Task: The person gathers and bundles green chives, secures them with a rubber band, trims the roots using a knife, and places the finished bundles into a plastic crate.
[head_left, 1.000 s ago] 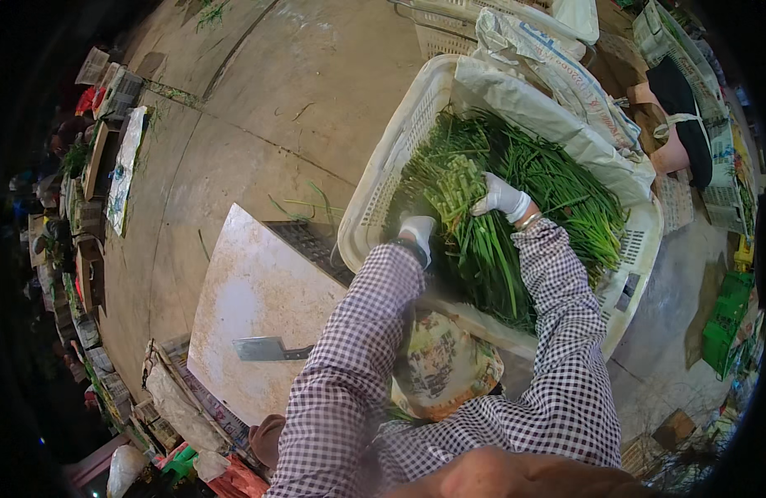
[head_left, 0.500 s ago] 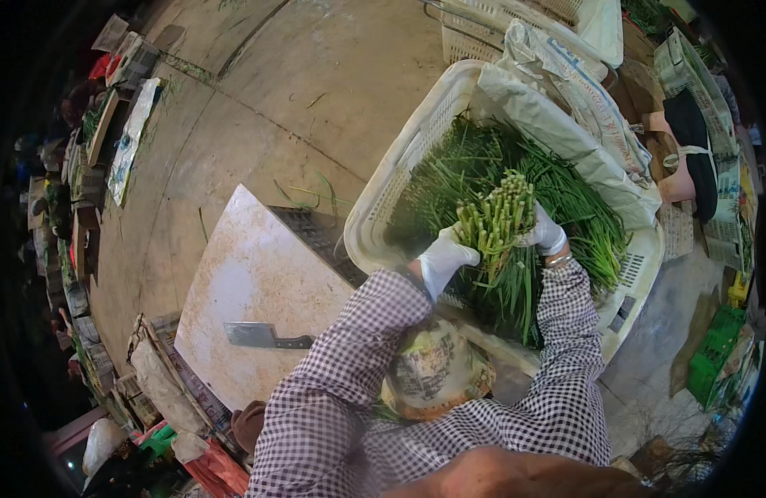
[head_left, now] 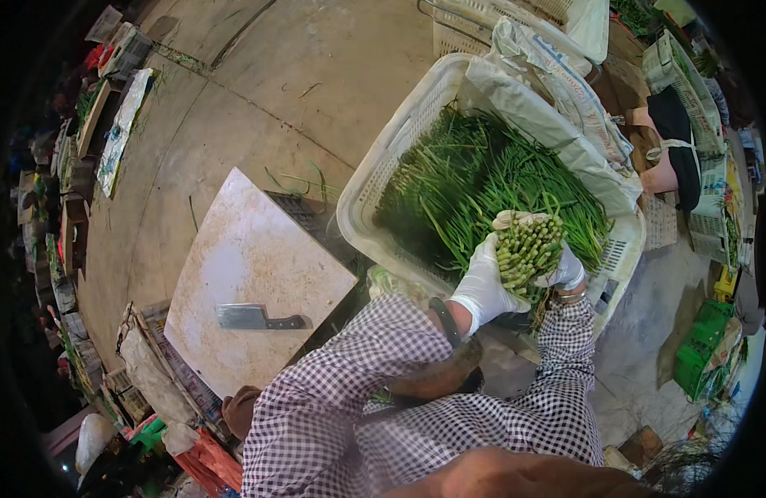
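Note:
Over the near right corner of a white plastic crate (head_left: 356, 195), a thick bunch of green vegetable stalks (head_left: 528, 259) is held with its cut ends facing up. My left hand (head_left: 485, 286), in a white glove, is closed around its left side. My right hand (head_left: 568, 267), gloved too, grips it from the right. Fingers of one hand show along the bunch's top edge. The crate holds a heap of long, thin-leaved greens (head_left: 483, 170). To the left, a cleaver (head_left: 257, 317) with a black handle lies on a pale, stained board (head_left: 225, 241), away from both hands.
A white woven sack (head_left: 557, 75) hangs over the crate's far right side. More white crates (head_left: 462, 33) stand behind it. A green crate (head_left: 702, 349) sits at the right. Loose green leaves (head_left: 308, 178) lie on the concrete floor (head_left: 267, 75). Red plastic bags (head_left: 209, 461) are at the lower left.
The bunch has come nearer to me and slightly right, turned so its cut ends show fully. My left hand has moved right and down with it. The view has shifted a little.

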The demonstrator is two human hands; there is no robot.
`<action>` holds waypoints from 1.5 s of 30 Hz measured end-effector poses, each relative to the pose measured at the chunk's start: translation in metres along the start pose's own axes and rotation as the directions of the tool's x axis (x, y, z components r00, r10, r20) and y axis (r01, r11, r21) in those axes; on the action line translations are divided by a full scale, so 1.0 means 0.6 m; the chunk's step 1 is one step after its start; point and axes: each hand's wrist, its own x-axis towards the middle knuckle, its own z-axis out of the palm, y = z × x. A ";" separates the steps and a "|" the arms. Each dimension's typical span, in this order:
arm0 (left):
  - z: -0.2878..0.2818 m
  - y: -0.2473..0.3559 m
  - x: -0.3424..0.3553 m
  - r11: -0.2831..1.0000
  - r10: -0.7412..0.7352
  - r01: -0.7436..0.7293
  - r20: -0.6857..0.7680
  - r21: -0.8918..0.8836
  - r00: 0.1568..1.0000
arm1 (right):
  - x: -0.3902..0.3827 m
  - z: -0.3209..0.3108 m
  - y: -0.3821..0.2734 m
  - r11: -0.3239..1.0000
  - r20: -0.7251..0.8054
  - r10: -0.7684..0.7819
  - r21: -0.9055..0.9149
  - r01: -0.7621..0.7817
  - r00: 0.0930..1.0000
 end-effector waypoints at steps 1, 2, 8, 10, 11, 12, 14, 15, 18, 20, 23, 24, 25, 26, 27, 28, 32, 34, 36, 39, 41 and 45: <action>0.003 0.008 -0.008 0.997 0.017 -0.018 -0.016 -0.074 1.000 | -0.012 0.008 -0.004 1.000 -0.018 -0.014 -0.006 0.014 1.000; 0.007 0.015 -0.017 0.985 0.030 -0.035 -0.034 -0.172 0.999 | -0.023 0.020 -0.010 1.000 -0.035 -0.028 -0.013 0.028 0.999; 0.024 0.077 -0.072 0.348 0.041 0.022 0.039 -0.937 0.998 | -0.110 0.079 -0.028 0.986 -0.186 -0.015 -0.168 -0.017 0.983; 0.031 0.102 -0.090 0.029 0.063 0.119 0.121 -0.992 0.991 | -0.145 0.105 -0.047 0.991 -0.211 -0.020 -0.130 -0.008 0.977; 0.034 0.116 -0.103 -0.031 0.080 0.130 0.127 -0.991 0.989 | -0.170 0.104 -0.051 0.994 -0.247 -0.008 -0.109 -0.019 0.969; 0.036 0.129 -0.118 0.107 0.133 0.047 0.062 -0.993 0.989 | -0.197 0.106 -0.058 0.995 -0.282 0.004 -0.091 -0.030 0.959; 0.040 0.158 -0.148 0.355 0.169 -0.097 -0.039 -0.930 0.985 | -0.235 0.110 -0.080 0.988 -0.307 -0.002 -0.146 -0.045 0.952; 0.051 0.154 -0.155 0.423 0.202 -0.124 -0.041 -0.898 0.979 | -0.247 0.114 -0.100 0.966 -0.271 -0.025 -0.255 -0.047 0.962; 0.066 0.158 -0.181 0.480 0.286 -0.154 -0.012 -0.864 0.958 | -0.263 0.150 -0.157 0.838 -0.124 -0.113 -0.545 0.027 0.986; 0.029 0.201 -0.212 0.193 0.356 -0.016 0.055 -0.981 0.933 | -0.255 0.193 -0.189 0.779 -0.041 -0.166 -0.618 0.106 0.985; 0.011 0.179 -0.246 0.381 0.404 -0.260 -0.093 -0.887 0.910 | -0.182 0.348 -0.255 0.918 -0.051 -0.088 -0.392 0.061 0.995; -0.006 0.175 -0.256 0.448 0.456 -0.363 -0.140 -0.817 0.879 | -0.162 0.378 -0.265 0.761 0.138 -0.118 -0.623 0.179 0.983; -0.022 0.170 -0.267 0.505 0.500 -0.463 -0.190 -0.728 0.845 | -0.140 0.407 -0.273 0.521 0.336 -0.144 -0.774 0.360 0.931; -0.039 0.162 -0.284 0.540 0.498 -0.550 -0.286 -0.637 0.819 | -0.119 0.436 -0.280 0.282 0.509 -0.163 -0.797 0.534 0.845; -0.057 0.150 -0.302 0.584 0.488 -0.624 -0.389 -0.519 0.781 | -0.098 0.469 -0.276 0.192 0.595 -0.159 -0.764 0.616 0.788; -0.072 0.145 -0.314 0.613 0.492 -0.674 -0.469 -0.412 0.734 | -0.090 0.500 -0.276 0.076 0.651 -0.150 -0.743 0.665 0.745; -0.204 0.082 -0.427 0.656 0.658 -0.729 -0.620 0.195 0.427 | -0.003 0.620 -0.205 -0.147 0.928 -0.057 -0.372 0.917 0.367; -0.259 0.003 -0.493 0.634 0.746 -0.645 -0.557 0.427 0.365 | 0.035 0.671 -0.134 -0.127 0.984 -0.079 -0.166 0.978 0.157; -0.307 -0.069 -0.552 0.613 0.789 -0.525 -0.476 0.590 0.387 | 0.076 0.718 -0.061 -0.120 0.978 -0.196 0.048 0.992 -0.071; -0.362 -0.137 -0.631 0.531 0.820 -0.272 -0.406 0.803 0.404 | 0.140 0.744 0.055 -0.250 0.935 -0.212 0.228 0.941 -0.283; -0.377 -0.214 -0.691 0.534 0.736 -0.071 -0.422 0.842 0.528 | 0.180 0.752 0.149 -0.265 0.934 -0.190 0.249 0.932 -0.303; -0.329 -0.435 -0.746 0.599 0.450 0.257 -0.584 0.759 0.675 | 0.195 0.740 0.332 -0.117 0.996 0.081 -0.026 0.993 0.035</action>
